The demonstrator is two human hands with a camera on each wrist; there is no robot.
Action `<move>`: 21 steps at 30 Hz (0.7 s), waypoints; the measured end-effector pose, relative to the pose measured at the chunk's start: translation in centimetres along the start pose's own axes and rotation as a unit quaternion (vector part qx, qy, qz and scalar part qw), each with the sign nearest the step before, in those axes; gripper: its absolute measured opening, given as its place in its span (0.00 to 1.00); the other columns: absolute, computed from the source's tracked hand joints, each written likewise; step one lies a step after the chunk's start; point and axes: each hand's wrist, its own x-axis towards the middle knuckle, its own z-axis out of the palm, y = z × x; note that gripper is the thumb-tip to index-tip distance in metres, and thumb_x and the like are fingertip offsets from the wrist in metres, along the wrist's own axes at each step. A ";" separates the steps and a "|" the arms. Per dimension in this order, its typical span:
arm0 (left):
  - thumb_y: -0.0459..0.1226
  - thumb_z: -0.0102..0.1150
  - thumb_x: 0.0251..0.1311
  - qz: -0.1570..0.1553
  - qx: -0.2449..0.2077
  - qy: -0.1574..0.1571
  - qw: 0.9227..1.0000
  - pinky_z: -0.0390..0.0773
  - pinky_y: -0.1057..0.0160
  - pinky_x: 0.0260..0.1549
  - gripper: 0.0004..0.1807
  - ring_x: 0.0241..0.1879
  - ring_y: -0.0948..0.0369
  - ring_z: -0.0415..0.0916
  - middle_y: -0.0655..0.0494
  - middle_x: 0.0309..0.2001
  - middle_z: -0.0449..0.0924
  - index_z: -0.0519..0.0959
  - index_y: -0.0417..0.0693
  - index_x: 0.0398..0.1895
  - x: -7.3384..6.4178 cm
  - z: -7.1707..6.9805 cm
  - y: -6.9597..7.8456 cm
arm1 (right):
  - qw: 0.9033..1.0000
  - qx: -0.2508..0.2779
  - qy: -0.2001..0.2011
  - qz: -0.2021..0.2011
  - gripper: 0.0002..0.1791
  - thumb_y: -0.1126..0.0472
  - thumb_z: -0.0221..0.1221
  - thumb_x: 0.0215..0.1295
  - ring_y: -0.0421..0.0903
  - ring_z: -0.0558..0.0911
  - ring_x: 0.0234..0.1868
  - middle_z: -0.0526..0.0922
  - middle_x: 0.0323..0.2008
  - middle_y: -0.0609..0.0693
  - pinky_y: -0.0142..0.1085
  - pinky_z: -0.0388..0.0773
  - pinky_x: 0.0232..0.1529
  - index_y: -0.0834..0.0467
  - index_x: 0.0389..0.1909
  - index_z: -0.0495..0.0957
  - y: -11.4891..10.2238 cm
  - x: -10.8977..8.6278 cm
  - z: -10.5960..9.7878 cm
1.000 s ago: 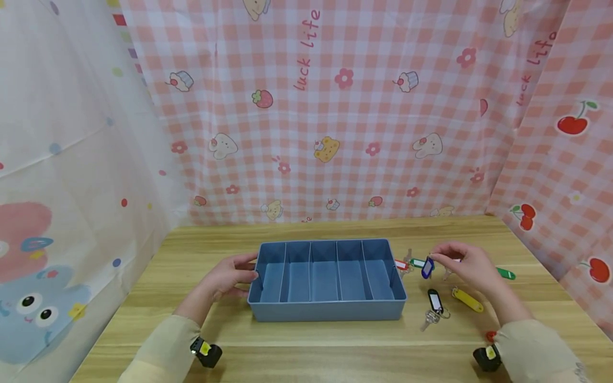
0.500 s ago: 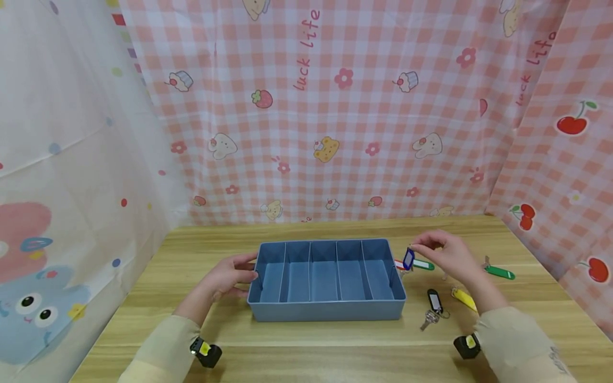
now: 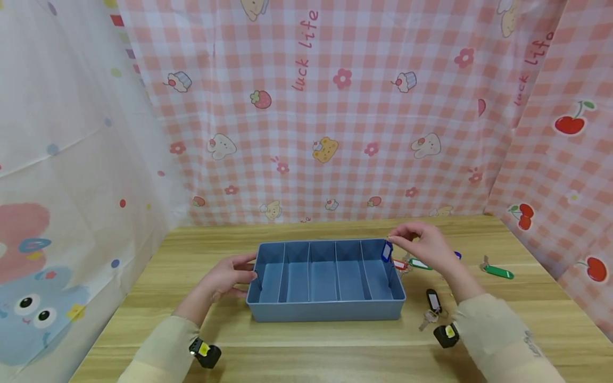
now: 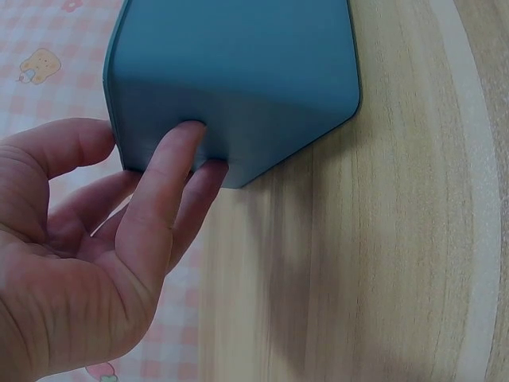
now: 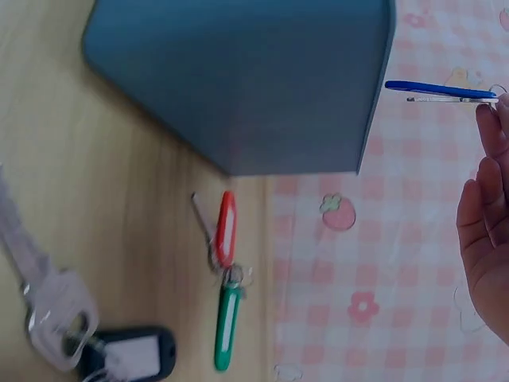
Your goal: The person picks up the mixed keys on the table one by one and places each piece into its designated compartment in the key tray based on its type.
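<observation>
A blue-grey tray (image 3: 325, 311) with several compartments sits on the table. My left hand (image 3: 232, 276) rests against its left end; in the left wrist view the fingers (image 4: 167, 175) touch the outer wall, loosely extended. My right hand (image 3: 423, 247) pinches a blue key tag (image 3: 386, 251) by its ring, above the tray's right end compartment. In the right wrist view the blue key tag (image 5: 437, 89) is edge-on beside a key, level with the tray rim. My right thumb is largely out of that view.
Right of the tray lie a red key tag (image 3: 399, 264), a green key tag (image 3: 420, 264) and a black key tag (image 3: 433, 300) with keys. Another green key tag (image 3: 498, 272) lies farther right. A blue piece (image 3: 458, 255) shows behind my right wrist. Patterned cloth (image 3: 335, 122) hangs behind the table.
My right hand has carried the blue key tag leftward, from over the loose tags to the tray's right end. The left hand and tray have stayed put.
</observation>
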 end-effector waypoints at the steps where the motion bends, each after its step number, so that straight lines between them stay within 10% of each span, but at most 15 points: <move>1: 0.28 0.55 0.66 0.000 0.001 0.000 1.000 0.84 0.47 0.38 0.34 0.56 0.45 0.75 0.29 0.67 0.64 0.59 0.39 0.75 0.0 0.0 0.0 | 1.000 0.002 -0.002 -0.003 0.07 0.57 0.65 0.67 0.47 0.76 0.33 0.82 0.31 0.48 0.35 0.74 0.33 0.57 0.38 0.85 -0.2 0.2 0.1; 21: 0.29 0.56 0.66 0.001 0.004 0.003 1.000 0.84 0.48 0.39 0.34 0.57 0.45 0.74 0.30 0.67 0.65 0.60 0.41 0.75 0.2 -0.1 -0.2 | 0.996 0.052 -0.023 -0.071 0.03 0.63 0.67 0.63 0.46 0.77 0.32 0.83 0.31 0.46 0.38 0.78 0.35 0.58 0.35 0.86 -3.8 2.7 3.7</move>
